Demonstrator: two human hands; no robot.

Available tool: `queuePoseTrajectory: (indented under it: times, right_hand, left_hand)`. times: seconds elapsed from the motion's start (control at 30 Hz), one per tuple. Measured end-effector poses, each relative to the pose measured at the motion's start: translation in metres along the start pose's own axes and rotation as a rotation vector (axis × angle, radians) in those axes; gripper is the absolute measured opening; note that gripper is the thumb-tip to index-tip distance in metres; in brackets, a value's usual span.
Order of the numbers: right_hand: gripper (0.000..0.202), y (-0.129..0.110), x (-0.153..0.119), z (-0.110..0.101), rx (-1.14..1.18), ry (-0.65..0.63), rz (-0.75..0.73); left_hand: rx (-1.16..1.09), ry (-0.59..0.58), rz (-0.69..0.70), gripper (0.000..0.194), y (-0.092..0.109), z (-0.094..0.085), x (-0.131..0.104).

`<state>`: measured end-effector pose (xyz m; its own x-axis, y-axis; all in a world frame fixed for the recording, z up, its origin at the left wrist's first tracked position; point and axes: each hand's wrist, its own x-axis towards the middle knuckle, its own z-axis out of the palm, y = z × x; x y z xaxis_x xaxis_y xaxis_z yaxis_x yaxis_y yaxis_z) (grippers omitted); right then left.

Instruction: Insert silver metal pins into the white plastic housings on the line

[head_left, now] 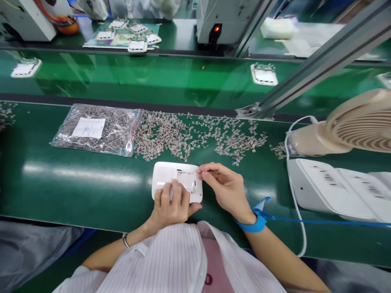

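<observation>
A white plastic device housing [163,173] lies on the green bench, its recessed compartment facing up. My left hand [172,203] grips it from the near side, with fingers across its face and the thumb at the lower right edge. At the upper right corner of the housing, my right hand [224,185] is closed in a pinch beside the compartment. Whatever sits between those fingertips is too small to make out. Just beyond the housing spreads a pile of small metal pieces [165,134], possibly contact clips.
A labelled clear zip bag [119,122] of similar pieces lies left of the pile. White housings [330,187] and a beige fan [324,136] stand at right. A blue wrist strap [255,219] trails a cord rightward. Behind, a green conveyor [152,81] carries units with circuit boards.
</observation>
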<state>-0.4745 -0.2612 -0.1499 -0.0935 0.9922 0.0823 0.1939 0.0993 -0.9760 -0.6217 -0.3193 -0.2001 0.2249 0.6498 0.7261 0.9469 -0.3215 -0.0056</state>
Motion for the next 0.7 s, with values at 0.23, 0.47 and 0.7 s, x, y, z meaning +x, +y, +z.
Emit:
queuePoseTrajectory:
  times: [0.23,0.47,0.7]
  right_hand:
    - [0.007,-0.006,-0.006,0.005,-0.153,-0.008,-0.098]
    - [0.011,-0.002,-0.004,0.008,-0.38,-0.091,-0.324]
    - [0.016,0.003,0.004,0.009,-0.736,-0.119,-0.542]
  left_hand:
    - [0.036,-0.092,-0.084,0.047,0.005,-0.009,0.006]
    - [-0.028,-0.001,-0.06,0.05,0.001,-0.005,0.008]
    - [0.1,-0.099,0.003,0.063,0.001,-0.008,0.011]
